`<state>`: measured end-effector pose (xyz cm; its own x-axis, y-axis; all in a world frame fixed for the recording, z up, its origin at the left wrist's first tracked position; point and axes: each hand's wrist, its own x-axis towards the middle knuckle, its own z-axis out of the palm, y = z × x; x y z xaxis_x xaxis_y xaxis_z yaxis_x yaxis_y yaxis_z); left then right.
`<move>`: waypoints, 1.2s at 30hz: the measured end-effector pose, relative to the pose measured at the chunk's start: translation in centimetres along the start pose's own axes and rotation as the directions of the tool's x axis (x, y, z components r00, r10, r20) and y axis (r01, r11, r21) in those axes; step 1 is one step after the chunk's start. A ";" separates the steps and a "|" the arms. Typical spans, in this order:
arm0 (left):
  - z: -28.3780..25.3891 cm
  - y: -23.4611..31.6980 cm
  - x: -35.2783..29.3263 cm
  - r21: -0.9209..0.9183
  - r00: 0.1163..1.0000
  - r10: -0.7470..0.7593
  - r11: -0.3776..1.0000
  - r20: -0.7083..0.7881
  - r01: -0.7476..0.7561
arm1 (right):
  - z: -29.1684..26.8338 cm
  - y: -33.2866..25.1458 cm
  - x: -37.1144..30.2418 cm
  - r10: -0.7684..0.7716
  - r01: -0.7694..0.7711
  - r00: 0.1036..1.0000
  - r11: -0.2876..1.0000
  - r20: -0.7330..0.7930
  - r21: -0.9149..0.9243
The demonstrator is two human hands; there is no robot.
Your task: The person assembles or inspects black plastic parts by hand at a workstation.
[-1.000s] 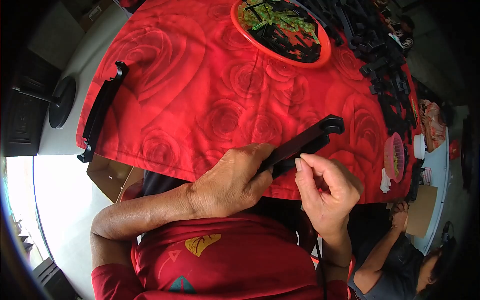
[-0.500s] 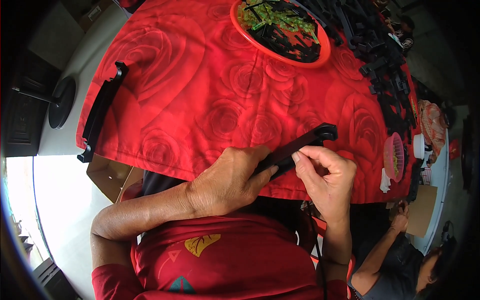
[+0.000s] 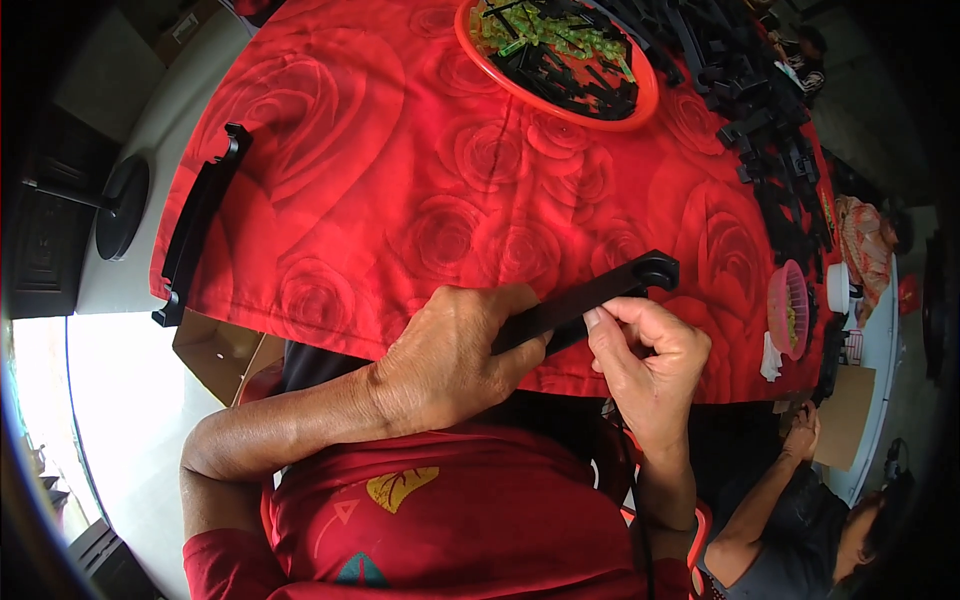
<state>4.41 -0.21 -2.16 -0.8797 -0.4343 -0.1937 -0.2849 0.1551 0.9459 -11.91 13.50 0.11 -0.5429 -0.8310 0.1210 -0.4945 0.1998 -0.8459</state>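
My left hand is wrapped round a long black plastic bracket, which slants up to the right over the near table edge. Its far end has a rounded notch. My right hand is closed in a pinch against the underside of the bracket, thumb and forefinger together; whatever they pinch is too small or hidden to name. Another black bracket with notched ends lies at the table's left edge.
A red flower-print cloth covers the table. At the back stands an orange-rimmed tray of green and black pieces. Black parts pile up on the right, near a pink basket. A co-worker's hand is at lower right.
The bracket has turned slightly in my left hand, showing more of its broad face. My right hand keeps its pinch almost in place.
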 end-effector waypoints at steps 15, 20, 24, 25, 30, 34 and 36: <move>0.5 0.5 0.1 0.423 0.993 0.113 0.902 -0.032 -0.089 | 0.2 1.7 0.6 0.089 -0.097 0.989 0.994 0.121 0.059; 1.5 0.3 1.2 0.533 0.984 0.137 0.844 -0.114 -0.056 | 0.6 3.2 1.1 0.102 -0.115 0.982 0.990 0.157 0.079; 1.3 0.4 1.3 0.479 0.992 0.080 0.877 -0.094 -0.026 | 0.7 3.0 1.3 0.106 -0.111 0.978 0.994 0.178 0.021; 1.4 0.3 1.2 0.473 0.992 0.089 0.881 -0.089 -0.037 | 0.8 2.8 1.2 0.110 -0.117 0.981 0.992 0.158 0.039; 2.1 -0.2 1.0 0.468 0.959 0.194 0.880 -0.206 -0.078 | 0.7 3.3 1.0 0.095 -0.096 0.985 0.995 0.144 0.000; 1.8 -0.7 1.4 0.441 0.956 0.199 0.893 -0.216 -0.086 | 1.2 2.7 1.0 0.008 0.000 0.997 0.995 0.081 -0.102; 1.5 -0.9 1.6 0.418 0.965 0.167 0.906 -0.201 -0.069 | 0.6 1.8 1.5 0.064 -0.043 0.989 0.986 0.131 -0.161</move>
<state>2.65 0.28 -3.73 -0.8201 -0.5718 0.0231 -0.3561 0.5415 0.7615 -13.22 12.30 -1.53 -0.4801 -0.8772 -0.0025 -0.5738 0.3162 -0.7555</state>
